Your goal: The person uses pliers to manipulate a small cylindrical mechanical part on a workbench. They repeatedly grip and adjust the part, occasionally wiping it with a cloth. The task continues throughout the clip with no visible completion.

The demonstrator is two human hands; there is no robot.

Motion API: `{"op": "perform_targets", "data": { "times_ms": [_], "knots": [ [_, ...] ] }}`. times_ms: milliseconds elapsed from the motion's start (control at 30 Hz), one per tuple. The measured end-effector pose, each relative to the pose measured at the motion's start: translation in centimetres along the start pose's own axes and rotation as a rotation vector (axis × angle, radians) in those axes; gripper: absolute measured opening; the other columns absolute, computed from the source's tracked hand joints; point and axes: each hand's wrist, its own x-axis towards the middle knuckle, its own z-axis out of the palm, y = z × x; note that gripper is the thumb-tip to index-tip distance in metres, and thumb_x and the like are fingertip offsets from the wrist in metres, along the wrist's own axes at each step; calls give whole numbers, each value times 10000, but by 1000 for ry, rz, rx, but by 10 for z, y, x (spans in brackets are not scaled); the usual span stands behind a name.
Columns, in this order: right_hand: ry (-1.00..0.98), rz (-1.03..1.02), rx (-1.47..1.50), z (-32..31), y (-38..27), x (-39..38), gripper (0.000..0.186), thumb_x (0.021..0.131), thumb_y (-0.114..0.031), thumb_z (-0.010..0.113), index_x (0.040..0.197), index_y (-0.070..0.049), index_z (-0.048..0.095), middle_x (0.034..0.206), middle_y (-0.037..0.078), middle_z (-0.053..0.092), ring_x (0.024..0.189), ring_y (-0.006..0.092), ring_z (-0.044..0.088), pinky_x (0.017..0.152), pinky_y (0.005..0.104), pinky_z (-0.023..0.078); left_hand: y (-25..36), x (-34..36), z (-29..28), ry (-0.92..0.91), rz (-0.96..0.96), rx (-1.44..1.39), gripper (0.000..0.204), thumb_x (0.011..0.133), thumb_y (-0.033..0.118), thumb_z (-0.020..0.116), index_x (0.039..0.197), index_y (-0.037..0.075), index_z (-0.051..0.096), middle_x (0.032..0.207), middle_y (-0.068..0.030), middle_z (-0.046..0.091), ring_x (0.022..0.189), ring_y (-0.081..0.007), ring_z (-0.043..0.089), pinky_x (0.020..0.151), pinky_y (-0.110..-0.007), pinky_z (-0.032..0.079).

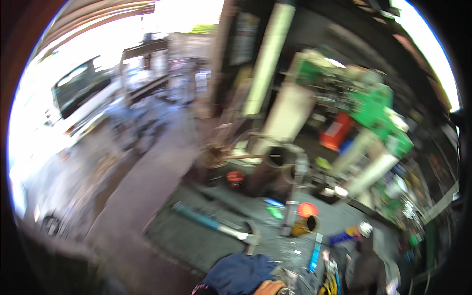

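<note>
Motion blur smears the picture. At the lower edge lies a dark blue cloth shape (241, 273), perhaps a sleeve. Beside it shows a small skin-toned patch (268, 288) with what looks like a watch (285, 291). I see no fingers there, and cannot tell what that hand holds. The other hand is out of sight. Nearest beyond the cloth, a claw hammer (199, 216) with a teal handle rests on a dark worktop (182, 236). To the right are a short brass-coloured tube (306, 226), a bright blue strip-shaped tool (315, 253) and a blue can or tube (346, 235).
Dark upright cylinders (275, 169) and an orange-red round lid (308, 210) stand farther back on the worktop. A green machine (373, 105) and a red container (337, 130) are at the right. A vehicle (81, 98) stands outside at the left.
</note>
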Motion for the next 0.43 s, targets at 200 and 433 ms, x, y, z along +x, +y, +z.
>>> {"op": "perform_targets", "data": {
  "times_ms": [200,433],
  "knots": [
    [326,256,-187,-40,-11,-128,265,1005,-220,718,1176,-24,765,1182,236,778,1117,410,744,1011,490,584,17,22,9,-195,146,12,654,739,225,988,1277,62,653,1208,-129,705,1100,-407,604,1016,-502,468],
    [797,683,250,-16,-120,-309,185,937,-108,741,1103,-33,773,1097,180,744,983,388,744,872,451,601,30,-1,6,-411,242,113,649,699,139,1008,1255,20,695,1146,-198,756,1056,-439,670,956,-525,524]
  ]
}}
